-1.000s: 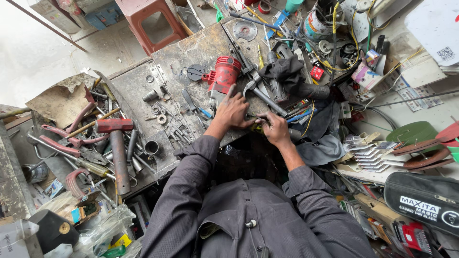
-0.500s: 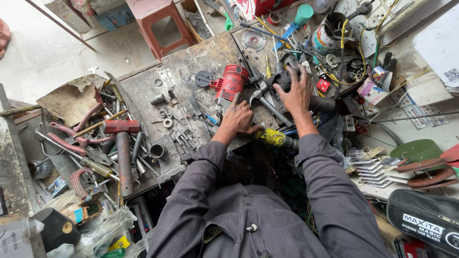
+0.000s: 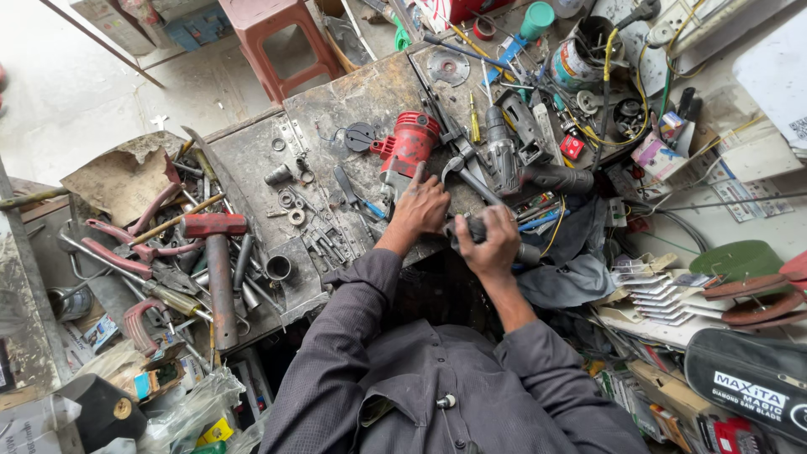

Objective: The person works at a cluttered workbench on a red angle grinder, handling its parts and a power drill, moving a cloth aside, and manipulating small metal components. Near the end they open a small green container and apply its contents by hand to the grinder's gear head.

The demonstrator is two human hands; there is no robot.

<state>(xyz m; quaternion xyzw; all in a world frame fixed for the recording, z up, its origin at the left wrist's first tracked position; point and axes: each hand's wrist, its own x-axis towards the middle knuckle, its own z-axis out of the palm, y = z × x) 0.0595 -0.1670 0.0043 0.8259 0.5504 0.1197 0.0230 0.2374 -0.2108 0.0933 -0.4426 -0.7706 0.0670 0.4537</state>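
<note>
Right hand (image 3: 496, 244) clamps a dark tool (image 3: 471, 229); left hand (image 3: 420, 206), fingers loose, touches the red motor (image 3: 408, 147) among wrenches (image 3: 466, 172) on the desk (image 3: 252, 160).

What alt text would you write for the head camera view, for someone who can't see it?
Seen from above, a person in a grey shirt works at a cluttered metal workbench: the right hand grips a dark cylindrical tool part, and the left hand rests beside a red power tool. A sledgehammer, pliers and washers lie to the left.
</note>
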